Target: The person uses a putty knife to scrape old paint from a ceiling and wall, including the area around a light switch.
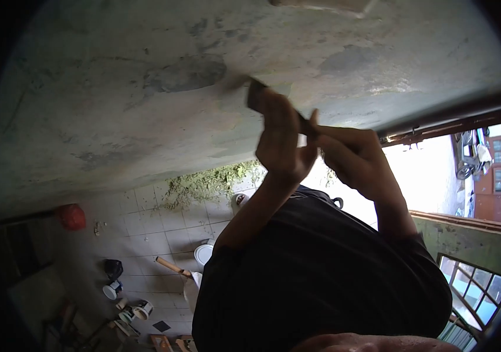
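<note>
Both of my hands are raised to a grey, patchy wall (174, 111). A dark flat-bladed scraper (256, 95) reaches the wall near a darker grey patch, its edge slightly blurred. My left hand (280, 138) presses near the blade, fingers closed on the tool. Lower on the same scraper, at its handle end, my right hand (350, 155) is wrapped round it with the thumb side toward my left hand. Pale flakes (215, 183) lie on the tiled floor along the foot of the wall.
On the tiled floor (174, 220) are a white bucket (203, 254), a red bag (71, 216), a black bag (113, 269), a wooden-handled tool (173, 267) and open tubs (142, 309). At the right is a bright doorway (426, 176), with a paned window (474, 287) below it.
</note>
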A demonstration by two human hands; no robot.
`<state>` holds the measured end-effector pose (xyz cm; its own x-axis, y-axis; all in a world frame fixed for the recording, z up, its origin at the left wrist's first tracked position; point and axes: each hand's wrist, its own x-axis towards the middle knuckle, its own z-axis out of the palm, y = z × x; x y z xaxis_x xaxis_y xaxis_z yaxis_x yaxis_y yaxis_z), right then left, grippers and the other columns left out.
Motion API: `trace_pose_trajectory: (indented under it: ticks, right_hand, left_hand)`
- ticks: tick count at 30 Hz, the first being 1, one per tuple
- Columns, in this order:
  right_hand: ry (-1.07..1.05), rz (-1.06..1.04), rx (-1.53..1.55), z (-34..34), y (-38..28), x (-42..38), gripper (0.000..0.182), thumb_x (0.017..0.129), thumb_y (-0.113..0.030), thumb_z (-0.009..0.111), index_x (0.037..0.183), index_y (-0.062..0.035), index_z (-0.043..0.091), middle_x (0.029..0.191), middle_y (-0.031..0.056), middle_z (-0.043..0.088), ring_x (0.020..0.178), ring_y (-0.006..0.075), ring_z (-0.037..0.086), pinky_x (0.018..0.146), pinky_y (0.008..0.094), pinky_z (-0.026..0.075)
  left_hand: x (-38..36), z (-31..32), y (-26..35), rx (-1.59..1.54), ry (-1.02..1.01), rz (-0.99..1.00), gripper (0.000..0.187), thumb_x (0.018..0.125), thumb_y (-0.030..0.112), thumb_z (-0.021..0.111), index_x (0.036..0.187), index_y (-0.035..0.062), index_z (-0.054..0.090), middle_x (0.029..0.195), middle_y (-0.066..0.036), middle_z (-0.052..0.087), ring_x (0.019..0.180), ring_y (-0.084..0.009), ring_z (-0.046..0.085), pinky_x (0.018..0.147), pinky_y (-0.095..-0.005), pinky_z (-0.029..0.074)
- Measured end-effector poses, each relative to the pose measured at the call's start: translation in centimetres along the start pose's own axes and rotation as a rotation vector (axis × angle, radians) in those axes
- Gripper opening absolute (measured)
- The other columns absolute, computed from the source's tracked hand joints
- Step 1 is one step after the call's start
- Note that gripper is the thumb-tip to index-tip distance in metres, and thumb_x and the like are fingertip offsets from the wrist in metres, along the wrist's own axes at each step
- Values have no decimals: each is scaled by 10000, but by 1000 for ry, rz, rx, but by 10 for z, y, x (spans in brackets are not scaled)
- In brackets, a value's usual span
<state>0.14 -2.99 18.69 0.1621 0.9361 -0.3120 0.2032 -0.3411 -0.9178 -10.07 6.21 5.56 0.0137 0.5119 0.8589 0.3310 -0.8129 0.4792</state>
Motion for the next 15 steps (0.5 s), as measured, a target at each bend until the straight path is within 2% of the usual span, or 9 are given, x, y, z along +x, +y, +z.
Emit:
trace_pose_trajectory:
  ticks: [2, 4, 5, 6, 8, 10, 12, 14, 15]
  right_hand:
    - [-11, 29, 55, -1, 1, 5, 348, 1057, -218, 593, 1289, 7, 720, 665, 3, 566, 664, 55, 518, 592, 295, 431]
    - [-27, -133, -93, 16, -2, 19, 339, 1065, -211, 582, 1269, 19, 724, 694, 15, 590, 687, 53, 510, 603, 297, 426]
    - [-81, -200, -36, 26, -5, 27, 335, 1069, -214, 580, 1253, 24, 729, 705, 13, 600, 679, 57, 496, 599, 302, 416]
    - [-93, -140, -47, 30, -16, 24, 337, 1069, -207, 578, 1251, 36, 724, 714, 10, 610, 682, 58, 498, 597, 294, 414]
    - [-43, -147, -9, 24, -7, 13, 341, 1070, -199, 576, 1267, 42, 714, 717, 5, 611, 675, 54, 494, 585, 289, 409]
    - [-26, -13, 113, 9, -8, -3, 348, 1073, -195, 569, 1297, 34, 704, 690, -16, 578, 653, 41, 478, 566, 265, 390]
    - [-31, -3, 125, 13, -4, 2, 356, 1075, -191, 569, 1328, 27, 692, 665, -44, 530, 631, 27, 456, 549, 247, 364]
    - [-9, -148, 10, 27, -2, 14, 363, 1077, -186, 567, 1341, 35, 681, 653, -60, 498, 623, 22, 448, 543, 233, 348]
    - [-61, -101, 48, 30, -7, 15, 368, 1078, -185, 566, 1345, 45, 674, 658, -58, 501, 628, 27, 453, 543, 240, 348]
  left_hand:
    - [2, 6, 4, 19, 16, -19, 645, 983, 270, 739, 1388, -187, 530, 1408, -420, 539, 1335, -496, 555, 995, -488, 581]
    - [4, 1, -15, 149, 145, -11, 657, 980, 256, 741, 1388, -206, 513, 1410, -428, 531, 1332, -499, 555, 990, -480, 586]
    - [9, -5, -18, 188, 174, -41, 676, 979, 252, 742, 1393, -220, 494, 1412, -434, 524, 1325, -507, 555, 997, -483, 585]
    - [11, -6, -22, 215, 186, -72, 678, 984, 263, 735, 1399, -214, 491, 1420, -429, 520, 1317, -513, 557, 1004, -491, 583]
    - [13, -6, -15, 146, 177, 13, 652, 979, 261, 740, 1372, -211, 522, 1403, -423, 539, 1313, -512, 565, 1012, -501, 577]
    - [8, -7, -1, 31, 12, 7, 626, 972, 257, 747, 1341, -210, 551, 1378, -419, 563, 1303, -519, 573, 1001, -504, 582]
    - [10, -5, -3, 51, -4, 4, 603, 965, 242, 756, 1327, -204, 570, 1358, -415, 580, 1289, -518, 586, 983, -504, 591]
    - [11, -1, -14, 199, 172, -14, 585, 972, 232, 749, 1333, -193, 573, 1355, -411, 585, 1282, -516, 592, 973, -506, 596]
    - [12, -3, -14, 236, 176, -62, 565, 977, 216, 743, 1334, -188, 575, 1344, -410, 593, 1278, -515, 596, 976, -506, 595]
